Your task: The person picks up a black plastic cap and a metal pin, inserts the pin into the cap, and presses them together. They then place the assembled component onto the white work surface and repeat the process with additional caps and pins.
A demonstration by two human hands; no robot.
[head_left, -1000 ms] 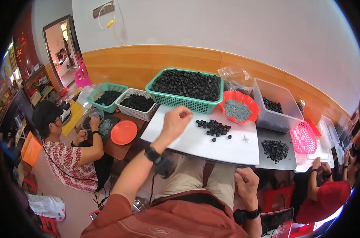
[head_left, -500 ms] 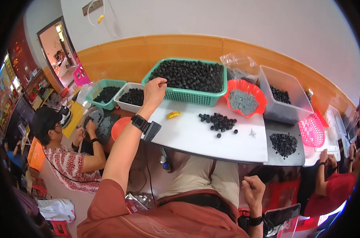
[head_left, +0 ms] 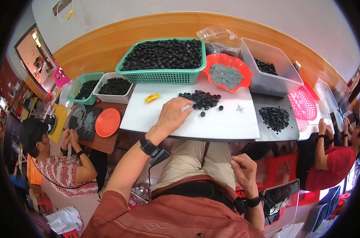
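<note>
My left hand point(head_left: 173, 116) lies palm down on the white board point(head_left: 223, 123), fingers spread, fingertips at the near edge of a pile of small black caps point(head_left: 200, 100). It holds nothing that I can see. A black watch sits on that wrist. My right hand point(head_left: 244, 169) hangs low over my lap, fingers loosely curled, apart from the table. A small yellow piece point(head_left: 152, 97) lies on the board to the left of my left hand. A few thin metal pieces point(head_left: 240, 108) lie right of the pile.
Behind the board stand a green basket point(head_left: 160, 75) of black caps, a red bowl point(head_left: 244, 70) of grey pieces and a clear bin point(head_left: 267, 82). A pink basket point(head_left: 302, 104) and another cap pile point(head_left: 274, 117) are right. People sit on both sides.
My left hand has come back from the white basket at the far left and now rests on the board beside the cap pile. The yellow piece lies on the board.
</note>
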